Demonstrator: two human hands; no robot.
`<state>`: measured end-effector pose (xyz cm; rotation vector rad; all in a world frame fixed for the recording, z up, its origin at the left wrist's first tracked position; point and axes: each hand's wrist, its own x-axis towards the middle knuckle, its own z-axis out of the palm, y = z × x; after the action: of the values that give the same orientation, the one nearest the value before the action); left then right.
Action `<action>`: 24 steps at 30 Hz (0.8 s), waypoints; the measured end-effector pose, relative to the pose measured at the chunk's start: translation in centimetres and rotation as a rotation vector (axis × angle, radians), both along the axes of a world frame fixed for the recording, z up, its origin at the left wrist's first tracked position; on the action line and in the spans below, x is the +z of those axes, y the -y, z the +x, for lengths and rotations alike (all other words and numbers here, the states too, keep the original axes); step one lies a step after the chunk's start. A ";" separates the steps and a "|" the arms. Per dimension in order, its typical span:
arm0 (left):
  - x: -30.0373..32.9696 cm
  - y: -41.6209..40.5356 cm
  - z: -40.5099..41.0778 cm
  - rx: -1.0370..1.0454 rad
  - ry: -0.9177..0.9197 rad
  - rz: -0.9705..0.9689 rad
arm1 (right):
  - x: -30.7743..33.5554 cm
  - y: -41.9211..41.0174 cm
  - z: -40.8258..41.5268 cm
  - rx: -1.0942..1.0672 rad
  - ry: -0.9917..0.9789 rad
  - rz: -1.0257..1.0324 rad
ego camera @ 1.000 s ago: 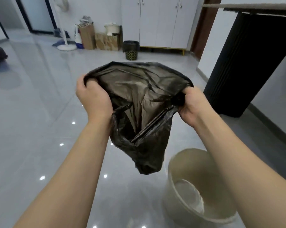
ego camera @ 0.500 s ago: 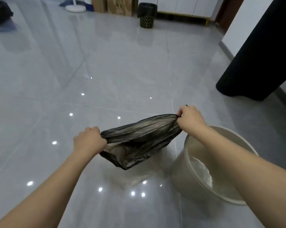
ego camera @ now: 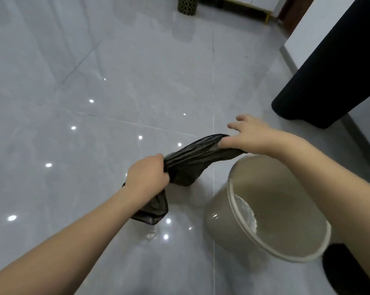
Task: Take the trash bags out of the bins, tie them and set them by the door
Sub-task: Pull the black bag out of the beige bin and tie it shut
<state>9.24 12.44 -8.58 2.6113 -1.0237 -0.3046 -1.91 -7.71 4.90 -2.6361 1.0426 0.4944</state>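
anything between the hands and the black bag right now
Nothing visible. The left hand grips the black trash bag directly, and the right hand pinches its other end, fingers partly spread. The beige bin stands beside, not between.

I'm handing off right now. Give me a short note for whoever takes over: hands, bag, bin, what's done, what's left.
Left hand: grips the black trash bag bunched in its fist.
Right hand: thumb pinches the bag's other end, fingers spread.
Bag is out, held stretched in the air between the hands, beside the beige bin, which stands on the floor with no bag in it.
Done: bag removed.
Left: tie it, set it by the door; a dark patterned bin stands farther off.
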 end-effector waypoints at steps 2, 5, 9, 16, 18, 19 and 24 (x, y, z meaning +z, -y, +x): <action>0.4 -0.2 0.4 0.010 -0.059 -0.020 | -0.2 -2.3 -0.1 0.226 -0.098 -0.149; 1.4 0.3 0.1 -0.011 -0.171 -0.061 | -3.1 -5.7 0.7 0.483 -0.204 -0.448; 1.6 -0.7 -0.4 -0.148 -0.022 0.203 | -5.0 -6.0 2.8 0.559 -0.149 -0.584; 3.0 -4.0 4.5 0.014 0.186 0.395 | -4.4 -3.8 5.3 0.497 -0.097 -0.662; 3.3 -5.0 5.6 0.064 0.293 0.266 | -4.3 -3.8 6.0 0.489 -0.125 -0.726; 3.1 -5.6 5.7 0.059 0.311 0.242 | -4.6 -4.0 6.2 0.472 -0.171 -0.738; -0.7 -8.0 1.9 -0.032 0.033 0.377 | -7.9 -6.3 5.8 0.365 -0.448 -0.606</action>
<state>11.19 20.47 -9.30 2.9424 -1.1116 -0.5076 3.87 -1.43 -2.95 -3.3858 0.9311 1.0247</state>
